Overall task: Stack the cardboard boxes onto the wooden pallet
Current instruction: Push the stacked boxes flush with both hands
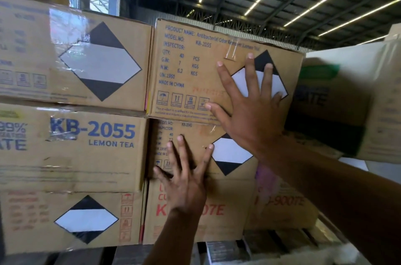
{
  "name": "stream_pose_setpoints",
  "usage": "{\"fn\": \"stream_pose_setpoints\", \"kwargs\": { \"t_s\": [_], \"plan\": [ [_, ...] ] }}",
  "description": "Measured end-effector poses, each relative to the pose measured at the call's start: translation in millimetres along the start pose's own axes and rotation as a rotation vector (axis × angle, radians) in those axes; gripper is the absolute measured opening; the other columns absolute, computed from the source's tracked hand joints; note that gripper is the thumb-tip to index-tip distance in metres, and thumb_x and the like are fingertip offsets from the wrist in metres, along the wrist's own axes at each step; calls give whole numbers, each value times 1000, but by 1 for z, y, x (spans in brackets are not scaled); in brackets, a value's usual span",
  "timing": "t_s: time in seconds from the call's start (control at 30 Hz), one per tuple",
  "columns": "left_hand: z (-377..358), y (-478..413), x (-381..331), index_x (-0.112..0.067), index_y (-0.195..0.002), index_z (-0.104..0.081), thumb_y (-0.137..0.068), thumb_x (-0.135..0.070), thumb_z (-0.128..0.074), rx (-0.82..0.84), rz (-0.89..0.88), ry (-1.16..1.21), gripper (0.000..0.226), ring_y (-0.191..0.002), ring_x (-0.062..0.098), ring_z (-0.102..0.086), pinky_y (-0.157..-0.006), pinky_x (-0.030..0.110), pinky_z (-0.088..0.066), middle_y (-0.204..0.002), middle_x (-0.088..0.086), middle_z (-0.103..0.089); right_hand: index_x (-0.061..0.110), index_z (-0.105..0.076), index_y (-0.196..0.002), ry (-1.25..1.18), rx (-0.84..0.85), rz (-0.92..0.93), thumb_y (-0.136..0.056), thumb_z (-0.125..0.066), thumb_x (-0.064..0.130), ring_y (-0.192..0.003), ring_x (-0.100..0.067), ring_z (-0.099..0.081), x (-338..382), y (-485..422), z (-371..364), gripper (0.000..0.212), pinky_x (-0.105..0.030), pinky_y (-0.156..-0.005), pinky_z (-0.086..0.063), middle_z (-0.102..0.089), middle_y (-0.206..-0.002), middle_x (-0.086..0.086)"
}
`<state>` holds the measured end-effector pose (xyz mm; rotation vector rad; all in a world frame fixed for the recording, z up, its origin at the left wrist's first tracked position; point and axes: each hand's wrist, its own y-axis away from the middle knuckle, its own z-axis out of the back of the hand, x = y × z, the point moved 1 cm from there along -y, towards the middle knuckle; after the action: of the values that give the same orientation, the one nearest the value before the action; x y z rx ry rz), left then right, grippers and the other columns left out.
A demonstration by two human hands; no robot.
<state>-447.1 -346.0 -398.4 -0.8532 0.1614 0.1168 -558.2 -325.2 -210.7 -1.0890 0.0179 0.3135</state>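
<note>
A top cardboard box printed "KB-2055" with a black-and-white diamond label sits on the right column of the stack. My right hand presses flat on its front face, fingers spread over the diamond. Under it a second box carries my left hand, also flat with fingers spread. A bottom box with red print rests on the wooden pallet, whose dark slats show below.
To the left a column of three boxes stands flush, one marked "KB-2055 LEMON TEA". More boxes stand behind at the right. Above are a warehouse roof with light strips and a window at upper left.
</note>
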Motion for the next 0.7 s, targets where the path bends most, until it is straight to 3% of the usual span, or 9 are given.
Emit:
{"fn": "stream_pose_setpoints", "kwargs": {
  "t_s": [0.13,0.3,0.57,0.7],
  "plan": [
    [-3,-5,2,-50,-152,-1,-83,-25,-68,-11,-12,14,100,-147,49,9,-96,78,-26,-161,25,16,47,-9,-155,-17,2,-7,-86,-34,78,-149,-49,-6,0,-9,-17,79,-78,-97,-33,-1,-167,-9],
    [-4,-11,5,-44,-148,-24,-64,-12,-80,-71,-21,41,106,-142,52,-19,-83,79,-37,-157,29,-20,51,0,-153,-40,26,-16,-88,-36,76,-150,-46,0,2,-21,-38,79,-74,-101,-31,7,-167,-5],
    [11,-13,7,-41,-147,-26,-73,-12,-39,35,-15,43,80,-136,55,-33,-80,79,-41,-152,30,-32,52,6,-152,-80,57,-26,-90,-36,74,-150,-44,9,5,-32,-58,78,-76,-105,-24,14,-166,-3],
    [12,-13,7,-41,-147,-27,-75,-14,-39,36,-27,57,78,-136,54,-34,-80,79,-40,-152,30,-33,53,10,-151,-90,83,-32,-90,-36,74,-150,-43,11,6,-36,-60,78,-76,-105,-24,17,-166,-2]
  ]
}}
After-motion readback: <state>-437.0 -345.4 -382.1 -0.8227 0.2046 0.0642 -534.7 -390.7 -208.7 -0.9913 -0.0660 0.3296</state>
